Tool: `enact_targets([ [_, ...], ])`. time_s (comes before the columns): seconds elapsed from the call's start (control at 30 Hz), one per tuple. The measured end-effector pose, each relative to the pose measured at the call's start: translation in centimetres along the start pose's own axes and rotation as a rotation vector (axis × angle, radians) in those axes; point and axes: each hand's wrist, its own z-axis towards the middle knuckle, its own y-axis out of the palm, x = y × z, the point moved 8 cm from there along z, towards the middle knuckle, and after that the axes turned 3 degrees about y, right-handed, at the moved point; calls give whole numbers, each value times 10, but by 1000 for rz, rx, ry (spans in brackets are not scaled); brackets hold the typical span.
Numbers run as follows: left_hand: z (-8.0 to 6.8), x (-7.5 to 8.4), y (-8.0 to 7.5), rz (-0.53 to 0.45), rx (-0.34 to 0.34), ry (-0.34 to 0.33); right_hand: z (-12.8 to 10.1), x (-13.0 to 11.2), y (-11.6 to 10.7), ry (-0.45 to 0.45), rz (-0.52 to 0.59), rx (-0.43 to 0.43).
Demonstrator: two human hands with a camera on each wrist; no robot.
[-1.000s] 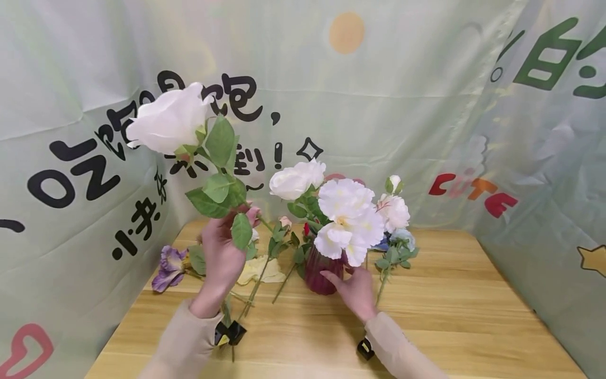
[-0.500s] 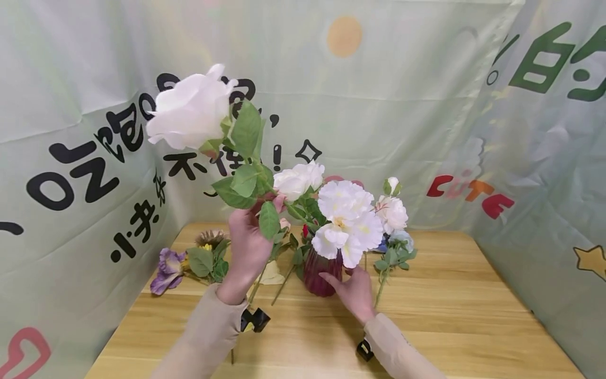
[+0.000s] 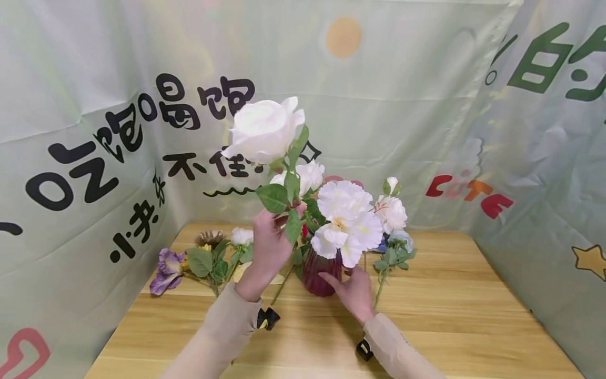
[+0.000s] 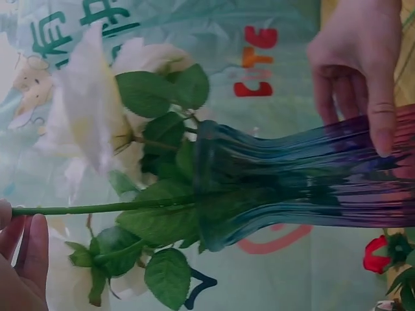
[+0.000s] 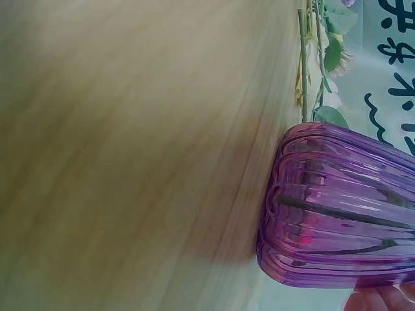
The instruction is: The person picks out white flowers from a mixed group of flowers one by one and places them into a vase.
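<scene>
My left hand point(image 3: 279, 226) pinches the green stem point(image 4: 104, 208) of a large white rose point(image 3: 265, 129), held upright just left of the bouquet. In the left wrist view the stem's lower end reaches the mouth of the ribbed purple glass vase point(image 4: 311, 181). The vase point(image 3: 323, 271) stands on the wooden table point(image 3: 450, 316) and holds several white flowers point(image 3: 347, 218). My right hand point(image 3: 352, 292) holds the vase low on its right side, thumb across the front. The right wrist view shows the vase's base point(image 5: 343, 214) close up.
Loose flowers lie on the table at the left: a purple one point(image 3: 165, 263), a sunflower point(image 3: 210, 239) and a small white bloom point(image 3: 241, 236). A red rosebud point(image 4: 379, 254) sits beside the vase. Printed green cloth point(image 3: 94, 131) walls the table on three sides.
My left hand has carried the white rose rightward and down to the vase, turning it upright. The loose flowers behind it now show. My right hand has stayed on the vase.
</scene>
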Motion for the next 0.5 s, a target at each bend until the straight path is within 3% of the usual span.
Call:
enact_targets([
  [0.5, -11, -21, 23, 131, -160, -102, 1, -1, -1, -2, -4, 1],
])
